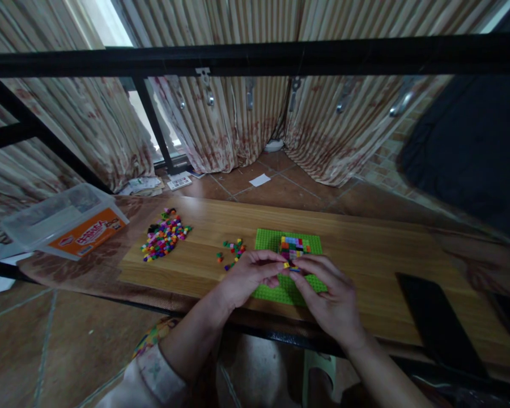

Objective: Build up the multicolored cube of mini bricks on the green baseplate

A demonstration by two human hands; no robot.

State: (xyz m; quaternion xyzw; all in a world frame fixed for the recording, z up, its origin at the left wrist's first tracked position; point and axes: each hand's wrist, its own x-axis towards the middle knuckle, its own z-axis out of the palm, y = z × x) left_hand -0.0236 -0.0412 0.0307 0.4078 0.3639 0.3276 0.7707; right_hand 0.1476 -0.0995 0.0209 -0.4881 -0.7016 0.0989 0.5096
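Observation:
A green studded baseplate [267,292] lies on the wooden board, and a block of many-coloured toy bricks [295,243] is built up on it. Over the near part of the plate my left hand [255,272] pinches a small yellow brick [286,265] between thumb and fingertips. My right hand [329,289] comes in from the other side, its thumb and forefinger closed on a small blue brick [294,270]. The two bricks meet or nearly touch; whether they are joined I cannot tell. My fingers cover the near side of the built block.
Left of the plate lie a small scatter of loose bricks [234,249] and a larger brick pile [165,235]. A clear plastic box [68,221] with an orange label stands at the far left. A dark flat tablet-like object [440,317] lies right. A black metal rail [255,59] crosses ahead.

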